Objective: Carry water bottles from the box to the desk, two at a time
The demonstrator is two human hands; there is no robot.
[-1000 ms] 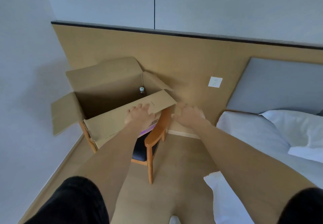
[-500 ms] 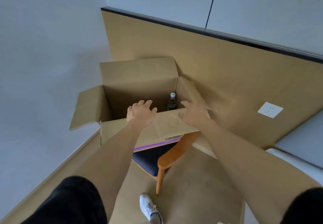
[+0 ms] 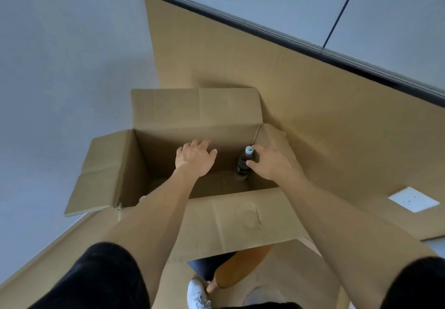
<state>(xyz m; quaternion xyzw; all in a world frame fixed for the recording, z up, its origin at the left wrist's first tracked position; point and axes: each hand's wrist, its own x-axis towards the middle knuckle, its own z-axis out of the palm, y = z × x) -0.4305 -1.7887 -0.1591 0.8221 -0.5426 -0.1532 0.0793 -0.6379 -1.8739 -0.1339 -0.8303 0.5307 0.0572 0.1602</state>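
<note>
An open cardboard box (image 3: pixel 192 108) rests on a chair in the room's corner, all its flaps folded outward. One dark water bottle (image 3: pixel 242 166) with a white cap stands upright in the box's right rear corner. My right hand (image 3: pixel 272 164) is inside the box, thumb and fingers wrapped around the bottle's neck just under the cap. My left hand (image 3: pixel 195 160) hovers over the middle of the box with fingers spread and nothing in it. A small pale round shape (image 3: pixel 143 197) shows by my left forearm in the near left corner; I cannot tell what it is.
The box's near flap (image 3: pixel 240 219) hangs toward me over a wooden chair arm (image 3: pixel 240 267) and dark seat. My white shoe (image 3: pixel 197 294) is on the floor below. A wooden wall panel (image 3: pixel 313 91) with a white socket (image 3: pixel 413 199) runs behind and to the right.
I have stepped closer and now look down into the box. Both hands moved from the near flap into the box; the right one reached the bottle's neck.
</note>
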